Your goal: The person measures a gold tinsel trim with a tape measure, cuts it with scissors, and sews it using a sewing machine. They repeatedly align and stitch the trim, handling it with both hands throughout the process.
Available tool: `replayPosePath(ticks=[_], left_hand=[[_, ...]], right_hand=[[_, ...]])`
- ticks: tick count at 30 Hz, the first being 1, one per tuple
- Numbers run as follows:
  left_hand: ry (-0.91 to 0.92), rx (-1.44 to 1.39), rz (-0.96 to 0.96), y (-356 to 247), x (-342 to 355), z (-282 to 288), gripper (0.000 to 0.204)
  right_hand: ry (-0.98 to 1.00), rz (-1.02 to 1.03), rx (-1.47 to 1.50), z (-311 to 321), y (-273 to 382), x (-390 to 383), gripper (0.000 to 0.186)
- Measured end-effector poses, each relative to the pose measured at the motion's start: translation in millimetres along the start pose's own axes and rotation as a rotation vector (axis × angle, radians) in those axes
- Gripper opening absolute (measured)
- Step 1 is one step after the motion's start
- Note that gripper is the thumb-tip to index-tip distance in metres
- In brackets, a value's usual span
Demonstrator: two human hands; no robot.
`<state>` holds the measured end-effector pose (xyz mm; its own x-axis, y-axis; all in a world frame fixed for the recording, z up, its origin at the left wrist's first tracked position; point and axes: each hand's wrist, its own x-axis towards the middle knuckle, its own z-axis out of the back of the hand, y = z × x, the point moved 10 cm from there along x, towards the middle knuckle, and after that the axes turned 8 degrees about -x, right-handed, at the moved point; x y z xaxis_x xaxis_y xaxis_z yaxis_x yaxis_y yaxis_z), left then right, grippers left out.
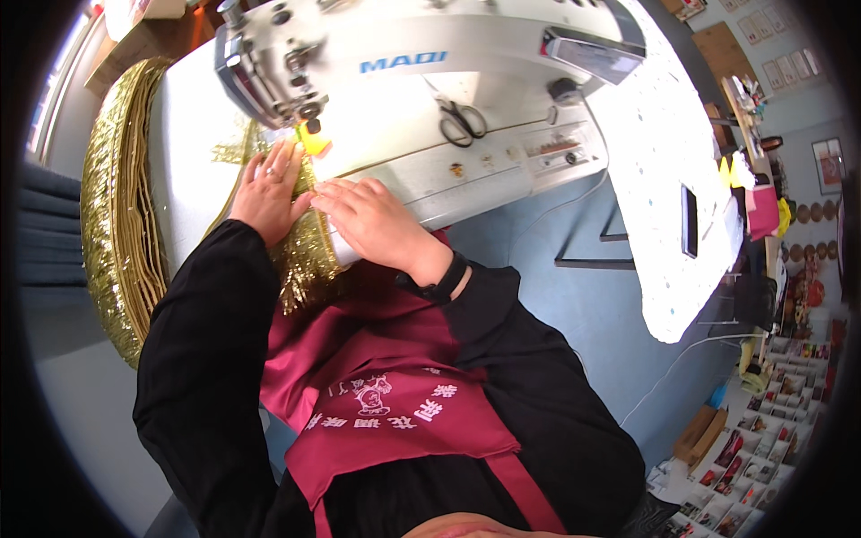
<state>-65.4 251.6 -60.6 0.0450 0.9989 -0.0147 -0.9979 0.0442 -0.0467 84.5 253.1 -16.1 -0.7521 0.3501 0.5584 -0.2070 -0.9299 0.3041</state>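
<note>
A strip of glittering gold sequin fabric (308, 254) runs from the needle area of the white sewing machine (484, 49) over the table's front edge toward my lap. My left hand (267, 193) lies on it just in front of the needle area, fingers stretched out and thumb apart. With its fingers together, my right hand (372, 220) grips the strip's right edge; its fingertips are near my left thumb. A small yellow-orange piece (315, 141) sits beside my left fingertips, under the bright lamp. The fabric under my left palm is hidden.
Black-handled scissors (462, 123) lie on the machine table, right of the needle. A parts tray (558, 154) is at its right end. Folded gold sequin fabric (126, 206) hangs over the left edge. A dark phone (689, 221) rests on the white-covered table at right.
</note>
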Motion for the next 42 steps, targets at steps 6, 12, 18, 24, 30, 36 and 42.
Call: replayPosePath(ticks=[6,12,18,24,30,36,42], left_hand=[[0.101,0.035,0.042,2.3,0.8,-5.1,0.076],[0.191,0.063,0.089,3.5,2.3,-7.7,0.077],[0.187,0.069,0.082,8.3,3.4,-13.0,0.079],[0.173,0.067,0.077,14.3,3.7,-15.7,0.082],[0.194,0.038,0.091,14.8,3.3,-15.8,0.081],[0.173,0.065,0.06,17.6,2.0,-17.8,0.081],[0.174,0.072,0.068,15.2,4.3,-16.0,0.081]], right_hand=[[-0.176,-0.181,-0.013,99.2,-55.3,-38.9,0.026],[-0.482,-0.489,-0.137,217.5,-159.7,-103.3,0.026],[-0.592,-0.674,-0.063,255.9,-233.2,-140.5,0.038],[-0.593,-0.585,-0.219,251.2,-255.7,-132.4,0.049],[-0.55,-0.569,-0.264,232.7,-259.4,-124.2,0.056],[-0.472,-0.632,-0.245,219.3,-265.9,-123.5,0.059],[-0.535,-0.557,-0.257,226.2,-249.4,-127.3,0.055]])
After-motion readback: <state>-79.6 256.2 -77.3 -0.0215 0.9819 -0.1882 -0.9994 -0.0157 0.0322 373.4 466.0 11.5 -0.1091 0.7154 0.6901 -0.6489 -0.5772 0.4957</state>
